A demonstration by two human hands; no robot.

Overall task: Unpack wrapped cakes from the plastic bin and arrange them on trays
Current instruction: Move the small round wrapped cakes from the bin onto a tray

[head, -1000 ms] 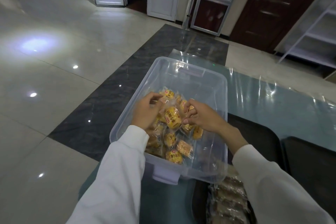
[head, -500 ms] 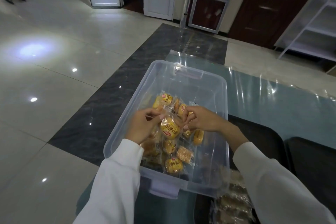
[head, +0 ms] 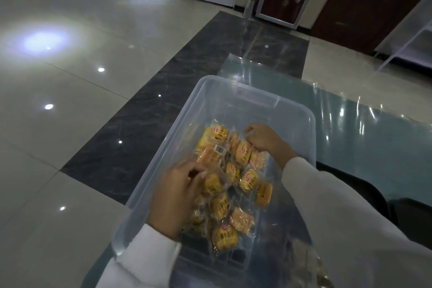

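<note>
A clear plastic bin [head: 254, 105] stands on the glass table with several yellow wrapped cakes [head: 224, 238] heaped in its near half. Both hands are down inside the bin. My left hand [head: 175, 199], blurred, is at the near left of the heap, its thumb and fingers pinching the wrapper of a cake [head: 211, 184]. My right hand [head: 264, 139] is at the far end of the heap, fingers curled onto the wrapper of another cake [head: 243, 152]. A dark tray [head: 364, 184] lies right of the bin, partly hidden by my right sleeve.
A second dark tray [head: 413, 215] lies further right. Blurred wrapped cakes [head: 321, 273] show at the bottom edge beside the bin. The glass tabletop [head: 374, 128] reaches right and back. Left of the table is tiled floor [head: 70, 124].
Both hands were pinching one cake held up between them. Now they are apart: the left has drawn back toward me, the right has reached to the far end of the heap.
</note>
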